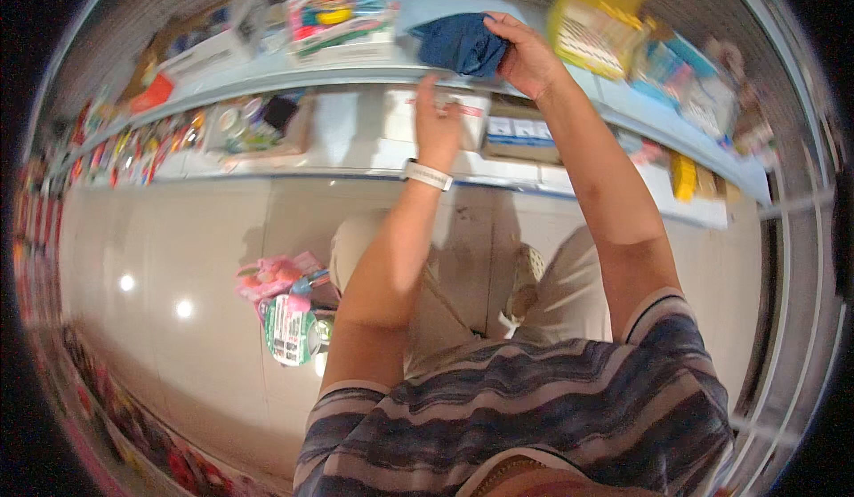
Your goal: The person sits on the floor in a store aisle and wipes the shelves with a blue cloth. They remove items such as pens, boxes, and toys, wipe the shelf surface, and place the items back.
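Note:
My right hand (527,56) is closed on one end of a dark blue cloth (460,44), bunched up above the pale blue upper shelf (317,75). Just below the shelf's edge, my left hand (437,123), with a white band at the wrist, is slightly blurred; its fingers are apart and point up toward the cloth, and nothing shows in it. Behind that hand a white box (397,120) with red print stands on the lower shelf. Whether the left fingertips touch the cloth or the shelf edge cannot be told.
On the upper shelf are a box of colourful items (340,26) and a yellow box (594,30). Blue-and-white packs (520,130) and a yellow item (683,175) occupy the lower shelf. Pink packages (270,275) and a green-and-white package (290,330) lie on the tiled floor beside my left knee.

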`<state>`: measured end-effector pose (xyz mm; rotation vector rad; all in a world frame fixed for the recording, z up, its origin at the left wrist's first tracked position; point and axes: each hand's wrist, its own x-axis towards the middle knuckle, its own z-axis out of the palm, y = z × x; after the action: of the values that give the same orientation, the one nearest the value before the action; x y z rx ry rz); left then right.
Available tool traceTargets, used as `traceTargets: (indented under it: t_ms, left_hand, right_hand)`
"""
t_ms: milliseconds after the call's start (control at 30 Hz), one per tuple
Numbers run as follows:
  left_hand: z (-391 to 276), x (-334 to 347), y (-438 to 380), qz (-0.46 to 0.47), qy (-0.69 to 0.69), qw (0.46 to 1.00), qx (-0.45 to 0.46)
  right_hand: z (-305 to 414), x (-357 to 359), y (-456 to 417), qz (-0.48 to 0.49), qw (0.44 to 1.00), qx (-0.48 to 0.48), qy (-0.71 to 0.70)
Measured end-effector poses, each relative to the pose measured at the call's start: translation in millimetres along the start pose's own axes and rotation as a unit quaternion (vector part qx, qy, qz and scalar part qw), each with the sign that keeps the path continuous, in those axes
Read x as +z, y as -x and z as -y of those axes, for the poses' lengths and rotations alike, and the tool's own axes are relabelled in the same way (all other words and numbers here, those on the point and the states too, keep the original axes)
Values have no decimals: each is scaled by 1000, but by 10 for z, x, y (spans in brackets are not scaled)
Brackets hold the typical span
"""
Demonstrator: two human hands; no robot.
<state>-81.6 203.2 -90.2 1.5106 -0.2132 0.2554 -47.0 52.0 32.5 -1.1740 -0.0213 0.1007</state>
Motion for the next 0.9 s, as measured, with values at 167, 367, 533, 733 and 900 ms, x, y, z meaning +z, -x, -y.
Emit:
traceTargets:
  t_ms: [167,367,533,733,900]
  left_hand:
    - [10,449,238,62,83,994,30]
    - [-315,1458,1035,346,136,928,21]
    - [-239,2046,1859,530,47,846,-27]
    - [-625,2292,2663,640,90,763,-31]
    - [-1781,2476,3692,714,158,679,-63]
  right_hand:
    - [431,-876,1736,-131,989,-72,17]
    - [747,-1073,4833,-436,858,-128,241]
    - [148,-677,7221,-746,643,-68,160]
    - [-1351,-655,8278,-807,589,44,-11]
    - [-2923,-1551,8727,-807,589,43,4]
